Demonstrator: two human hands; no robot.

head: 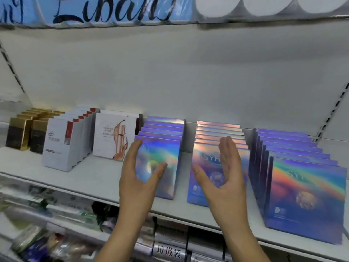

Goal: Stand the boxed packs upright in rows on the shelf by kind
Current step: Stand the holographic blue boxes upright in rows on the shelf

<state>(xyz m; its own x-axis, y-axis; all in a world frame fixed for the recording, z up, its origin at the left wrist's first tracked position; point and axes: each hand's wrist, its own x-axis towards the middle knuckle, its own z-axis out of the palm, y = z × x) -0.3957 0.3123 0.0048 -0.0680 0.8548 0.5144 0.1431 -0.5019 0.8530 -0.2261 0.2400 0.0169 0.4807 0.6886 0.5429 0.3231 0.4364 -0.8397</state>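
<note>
Shelf (98,176): white board running from 9 o'clock to 4 o'clock; every pack named below stands upright on it, face toward the camera.
Gold boxes (18,133): far end at 9 o'clock, 2 columns side by side, gold tops over black lower halves.
Lower goods (56,214): 7 o'clock, on the level beneath, blurred wrapped items.
Red-stripe packs (60,146): just at 3 o'clock of the gold boxes, 1 row front to back, white with a red vertical stripe.
Blue wrap (94,10): 11 o'clock, on the level above, dark script lettering.
Tube-print pack (113,135): at 3 o'clock of the red-stripe packs, white, a rose-gold tube printed on it.
Left hand (139,178): 6 o'clock of centre, fingers straight and pointing to 12 o'clock, thumb spread toward 3 o'clock, holding nothing; contact with the pack behind it cannot be told.
Left holographic row (166,148): centre, blue-violet rainbow foil, front pack partly behind the left hand.
Middle holographic row (207,154): at 3 o'clock of the left row, bare shelf between them, pink-tinted top edges.
Right hand (226,176): 5 o'clock of centre, in front of the middle row, fingers straight and together, thumb out toward 9 o'clock, gripping nothing.
White rolls (264,4): 1 o'clock, on the level above.
Right holographic row (306,186): 4 o'clock, near the middle row, front pack closest to the camera.
</note>
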